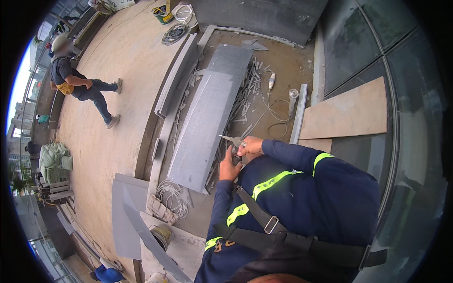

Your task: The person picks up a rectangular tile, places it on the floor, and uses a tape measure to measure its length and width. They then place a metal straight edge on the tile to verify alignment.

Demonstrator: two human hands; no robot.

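- Nearest the camera, two dark blue sleeves with yellow reflective stripes reach forward, crossed by a black harness strap (pixel 264 219) with a metal buckle.
- The left hand (pixel 229 166) is raised with its fingers curled around something small and dark; what it is cannot be made out, but the hand is grasping, not released.
- The right hand (pixel 250 146) sits just beside it, closed on the handle of a pointed metal tool (pixel 232 139) whose tip sticks out to the left, towards the slab. Both hands meet close together, likely so one steadies what the other works.
- Just beyond the hands lies a long grey stone slab (pixel 205 122), flat on the ground and angled away, apparently laid out for fitting.
- Thin stone offcuts (pixel 245 101) are strewn along its right edge.
- A white cable (pixel 271 111) trails over bare ground to a small power tool (pixel 293 96).
- A coil of white wire (pixel 172 195) lies left of the slab's near end.
- A pale board (pixel 347 113) rests on the dark glass floor at right.
- Far left, another person (pixel 80 85) strides across the tan floor.
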